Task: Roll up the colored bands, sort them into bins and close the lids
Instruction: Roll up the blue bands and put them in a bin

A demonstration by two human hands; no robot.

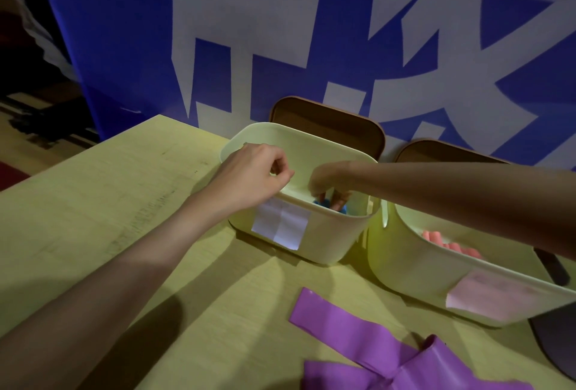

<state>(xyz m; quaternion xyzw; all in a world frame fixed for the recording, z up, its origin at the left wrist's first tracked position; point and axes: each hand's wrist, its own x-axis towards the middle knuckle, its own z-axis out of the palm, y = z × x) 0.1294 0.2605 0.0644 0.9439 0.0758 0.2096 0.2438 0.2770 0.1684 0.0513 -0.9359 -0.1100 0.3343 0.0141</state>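
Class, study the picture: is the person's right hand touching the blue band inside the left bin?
Touching. The head view shows the right hand reaching down into the left bin, its fingertips closed around the blue band with no gap visible.

Two bins (314,243) (436,289) side by side on the table (93,218), lids (327,127) (442,152) behind, bands (367,355) in front.
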